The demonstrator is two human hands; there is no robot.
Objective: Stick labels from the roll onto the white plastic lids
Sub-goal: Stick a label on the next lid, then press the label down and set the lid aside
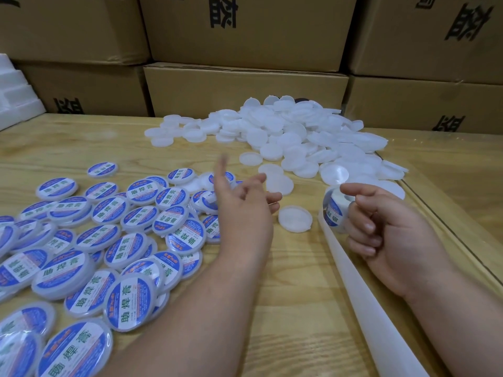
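A heap of plain white plastic lids (294, 131) lies at the back right of the wooden table (299, 295). Lids bearing blue and white labels (89, 240) cover the left side. My right hand (392, 235) grips the label roll (333, 210), fingers curled round it, and an empty strip of backing paper (362, 300) trails from the roll toward me. My left hand (242, 208) hovers over the table's middle with fingers spread, blurred, holding nothing. One bare lid (295, 218) lies between my two hands, just right of my left fingertips.
Stacked cardboard boxes (245, 85) with black print form a wall behind the table. White foam blocks (16, 93) sit at the far left. A raised wooden edge (446, 213) runs along the table's right side.
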